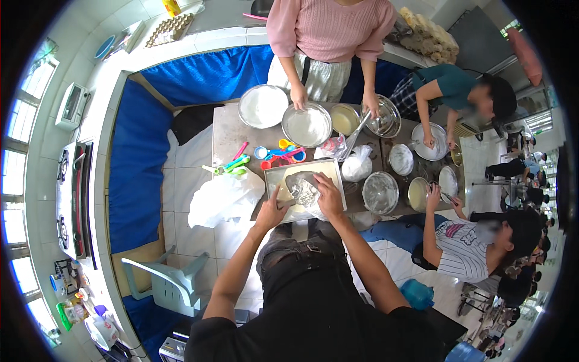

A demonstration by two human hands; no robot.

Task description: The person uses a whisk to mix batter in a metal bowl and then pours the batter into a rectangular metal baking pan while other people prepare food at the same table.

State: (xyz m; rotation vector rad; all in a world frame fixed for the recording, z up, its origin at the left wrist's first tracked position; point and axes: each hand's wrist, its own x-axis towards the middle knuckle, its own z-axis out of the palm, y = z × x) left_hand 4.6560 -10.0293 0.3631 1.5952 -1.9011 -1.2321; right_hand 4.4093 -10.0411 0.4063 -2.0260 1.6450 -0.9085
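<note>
A shallow rectangular metal pan (pixel 274 176) lies at the table's near edge, right in front of me. Inside it is a cream-coloured layer with a dark grey patch (pixel 295 178) and whitish smears; I cannot tell what the patch is. Over the pan's near left corner is my left hand (pixel 271 212), its index finger stretched toward the inside and the other fingers partly hidden. My right hand (pixel 329 198) reaches over the right side, fingers extended and touching the pan's contents. Neither hand visibly holds a tool.
Coloured measuring cups (pixel 288 151) and spoons (pixel 232 166) lie beyond and left of the pan. A white plastic bag (pixel 220 198) hangs over the left edge. Bowls of white powder (pixel 306 125) and a knotted bag (pixel 356 166) stand around. Three people work nearby. A pale chair (pixel 172 280) stands behind left.
</note>
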